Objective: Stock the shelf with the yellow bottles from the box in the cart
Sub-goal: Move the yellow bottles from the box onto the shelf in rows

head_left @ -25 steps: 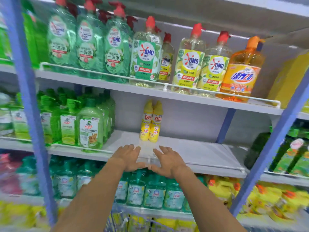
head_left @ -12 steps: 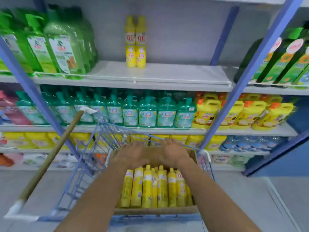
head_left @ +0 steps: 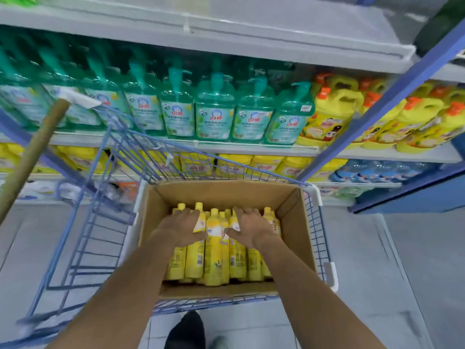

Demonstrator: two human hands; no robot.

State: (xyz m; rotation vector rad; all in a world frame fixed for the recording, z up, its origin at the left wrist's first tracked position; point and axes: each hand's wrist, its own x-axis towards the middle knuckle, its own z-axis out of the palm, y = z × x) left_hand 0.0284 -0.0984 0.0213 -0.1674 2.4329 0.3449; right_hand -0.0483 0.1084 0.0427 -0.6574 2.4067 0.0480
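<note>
Before stocked shelves [head_left: 251, 148], reaches into cart [head_left: 317, 248] box [head_left: 293, 238], left hand [head_left: 181, 229] and right hand [head_left: 253, 230] spread flat on bottles [head_left: 214, 263], gripping none; seems mostly still to shelve.

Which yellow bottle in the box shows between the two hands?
The middle bottle, its cap and white label bare in the gap; the left hand and right hand lie over its neighbours.

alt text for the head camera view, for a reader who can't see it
A person's left hand and right hand lie spread over yellow bottles packed in an open cardboard box inside a blue wire cart. Behind it, store shelves hold teal pump bottles.
</note>
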